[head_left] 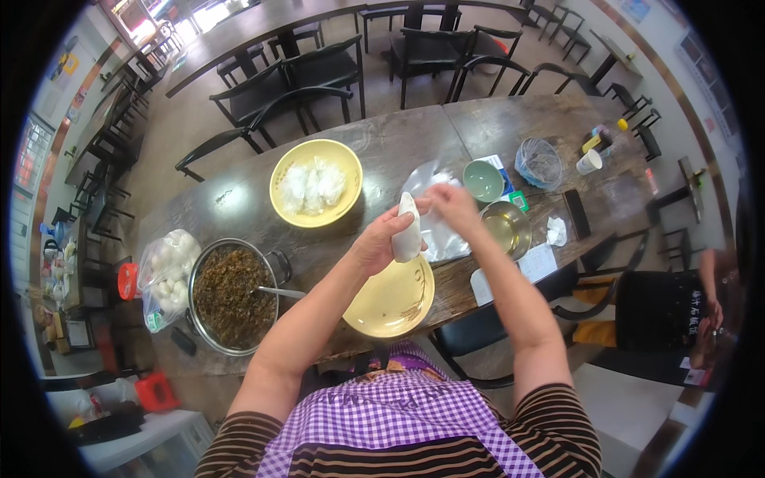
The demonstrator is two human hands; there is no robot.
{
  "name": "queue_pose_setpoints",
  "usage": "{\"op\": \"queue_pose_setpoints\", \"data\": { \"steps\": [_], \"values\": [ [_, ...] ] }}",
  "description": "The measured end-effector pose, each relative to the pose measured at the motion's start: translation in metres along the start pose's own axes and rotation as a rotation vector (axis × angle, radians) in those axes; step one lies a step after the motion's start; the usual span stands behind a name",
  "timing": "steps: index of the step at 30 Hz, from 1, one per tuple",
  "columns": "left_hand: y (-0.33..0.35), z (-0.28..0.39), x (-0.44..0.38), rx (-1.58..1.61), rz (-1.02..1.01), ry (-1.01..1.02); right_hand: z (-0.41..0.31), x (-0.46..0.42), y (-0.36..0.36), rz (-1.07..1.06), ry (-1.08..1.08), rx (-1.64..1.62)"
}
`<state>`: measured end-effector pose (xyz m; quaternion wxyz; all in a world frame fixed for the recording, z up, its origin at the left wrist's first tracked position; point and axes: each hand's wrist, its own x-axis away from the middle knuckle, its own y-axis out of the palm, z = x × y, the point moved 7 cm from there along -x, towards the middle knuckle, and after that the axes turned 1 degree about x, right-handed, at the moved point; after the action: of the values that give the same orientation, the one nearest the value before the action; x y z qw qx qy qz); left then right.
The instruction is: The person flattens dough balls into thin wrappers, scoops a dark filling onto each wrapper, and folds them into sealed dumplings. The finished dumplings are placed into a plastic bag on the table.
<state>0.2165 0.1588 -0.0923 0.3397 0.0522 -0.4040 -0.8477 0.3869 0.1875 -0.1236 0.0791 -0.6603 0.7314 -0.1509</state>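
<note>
My left hand (382,239) holds a white, elongated dumpling-like piece of dough (407,230) upright above a yellow bowl (388,299). Beside its top, my right hand (451,206) is blurred, its fingers bent; whether it holds anything cannot be told. Under and behind the right hand lies a clear plastic sheet or bag (439,239). To the left, a steel pot (278,263) is full of dark chopped filling (230,293), with a metal spoon (281,292) in it. Farther back, another yellow bowl (317,221) holds white pieces wrapped in clear plastic (314,186).
A plastic bag of white round pieces (170,269) lies left of the pot. At right stand a green bowl (483,180), a metal bowl of yellowish liquid (508,230), a plastic-lined basket (539,162) and a paper cup (589,162). A person (711,305) is at the far right.
</note>
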Motion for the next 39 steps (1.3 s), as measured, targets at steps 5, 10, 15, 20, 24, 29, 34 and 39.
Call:
{"op": "queue_pose_setpoints", "data": {
  "steps": [5, 10, 15, 20, 24, 29, 34, 39],
  "values": [
    [-0.052, -0.030, -0.017, 0.044, 0.268, -0.079, 0.034, 0.007, 0.020, -0.116, 0.136, -0.439],
    [-0.076, -0.041, -0.026, 0.158, 0.355, 0.013, 0.053, -0.002, 0.022, -0.041, -0.308, 0.556],
    [-0.062, -0.023, -0.025, 0.208, 0.460, 0.169, 0.093, -0.009, 0.032, 0.054, -0.195, 0.638],
    [-0.057, -0.008, -0.019, 0.306, 0.315, 0.220, 0.098, -0.008, 0.024, 0.032, -0.087, 0.837],
    [-0.042, 0.015, 0.004, 0.306, 0.353, 0.285, 0.127, -0.021, 0.025, 0.100, 0.039, 1.012],
    [-0.024, 0.069, 0.051, 0.150, 0.073, 0.289, 0.103, -0.030, 0.002, 0.249, 0.075, 0.652],
    [-0.053, 0.058, 0.090, 0.315, 0.075, 0.345, 0.032, 0.027, 0.029, 0.049, 0.105, -0.098],
    [-0.074, 0.028, 0.114, 0.263, 0.166, 0.270, -0.018, 0.072, 0.089, -0.513, 0.302, -1.087]
  ]
}}
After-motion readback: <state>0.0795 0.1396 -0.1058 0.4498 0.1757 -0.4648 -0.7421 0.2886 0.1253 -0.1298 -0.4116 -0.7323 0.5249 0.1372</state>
